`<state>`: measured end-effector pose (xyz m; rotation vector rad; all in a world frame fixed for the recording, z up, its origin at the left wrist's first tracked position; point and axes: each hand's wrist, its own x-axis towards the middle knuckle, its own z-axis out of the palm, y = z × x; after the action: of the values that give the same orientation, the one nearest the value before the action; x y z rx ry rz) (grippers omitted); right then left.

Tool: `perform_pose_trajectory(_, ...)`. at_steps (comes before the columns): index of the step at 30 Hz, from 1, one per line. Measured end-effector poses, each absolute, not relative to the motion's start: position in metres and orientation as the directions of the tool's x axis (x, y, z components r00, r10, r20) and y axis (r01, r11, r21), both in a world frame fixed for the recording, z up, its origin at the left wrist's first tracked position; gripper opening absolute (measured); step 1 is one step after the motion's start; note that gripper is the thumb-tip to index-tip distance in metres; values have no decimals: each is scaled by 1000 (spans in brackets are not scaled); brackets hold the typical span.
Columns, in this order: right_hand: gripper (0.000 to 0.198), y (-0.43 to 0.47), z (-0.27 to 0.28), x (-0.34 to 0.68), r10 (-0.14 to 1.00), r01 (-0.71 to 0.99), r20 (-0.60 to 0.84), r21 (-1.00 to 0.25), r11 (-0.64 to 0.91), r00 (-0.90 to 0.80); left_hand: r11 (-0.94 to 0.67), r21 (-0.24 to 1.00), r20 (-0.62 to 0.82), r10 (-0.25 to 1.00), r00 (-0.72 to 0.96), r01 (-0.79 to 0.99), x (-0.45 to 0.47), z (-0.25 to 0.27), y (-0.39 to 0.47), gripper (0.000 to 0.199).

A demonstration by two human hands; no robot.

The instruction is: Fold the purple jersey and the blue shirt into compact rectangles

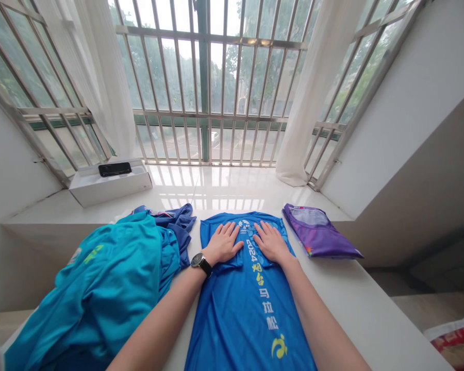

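A blue printed sports shirt (232, 319) is spread lengthwise on a white table (344, 304), from the centre of the frame down to its bottom edge. The left hand (224, 241) is laid palm down on the upper part of the shirt, just left of the printed column, with its fingers extended and slightly parted; the right hand (271, 241) is placed in the same way just to the right of that column, and the two hands are held apart by a narrow strip of printed fabric. Along the column, "2024" is printed in white, followed by yellow and white Chinese characters and, at lower centre, a yellow emblem (279, 347). A dark-strapped wristwatch (201, 262) is worn on the left wrist. The lower left of the frame is filled by a rumpled teal garment (112, 278), behind which a crumpled navy garment (181, 219) is partly hidden. At centre right, a purple garment (328, 237) is laid folded near the shirt, well apart from the teal one. At left, above the teal garment, a white box (112, 190) is set on the glossy windowsill (224, 188), and a black smartphone (115, 169) is rested on top of it. The top of the frame is crossed by metal window bars (216, 118), which are flanked by a white left curtain (100, 77) and a white right curtain (305, 113). At the lower right edge, a red and white item (458, 335) is partly cut off.
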<state>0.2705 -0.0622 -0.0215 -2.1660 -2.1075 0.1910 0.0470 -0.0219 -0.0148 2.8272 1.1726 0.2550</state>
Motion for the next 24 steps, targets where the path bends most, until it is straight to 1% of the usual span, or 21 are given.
perform_pose_trajectory(4, 62, -61, -19, 269, 997, 985, -25, -156, -77, 74, -685, 166, 127, 728, 673, 709, 47, -14, -20, 68)
perform_pose_trajectory(7, 62, -59, -20, 270, 997, 983, 2, -170, -75, 77, -641, 247, 86, 762, 642, 727, 45, -5, -17, 66)
perform_pose_trajectory(9, 61, -58, -22, 271, 995, 979, 19, -182, -89, 94, -601, 280, 58, 789, 612, 748, 40, 3, -13, 66)
perform_pose_trajectory(12, 61, -55, -25, 273, 991, 974, 31, -192, -121, 129, -558, 247, 65, 825, 561, 792, 29, 15, -4, 65)
perform_pose_trajectory(14, 61, -53, -26, 273, 990, 973, 32, -192, -129, 138, -558, 218, 84, 828, 554, 801, 21, 20, 2, 60)
perform_pose_trajectory(18, 61, -52, -27, 275, 990, 974, 39, -187, -125, 134, -630, 183, 116, 776, 620, 755, 15, 20, 6, 49)
perform_pose_trajectory(21, 61, -53, -25, 275, 991, 976, 21, -176, -126, 132, -641, 122, 87, 768, 635, 758, 14, 18, 4, 43)
perform_pose_trajectory(24, 60, -50, -20, 268, 982, 969, -2, -162, -185, 187, -598, 78, 76, 801, 594, 797, 9, 18, 4, 38)
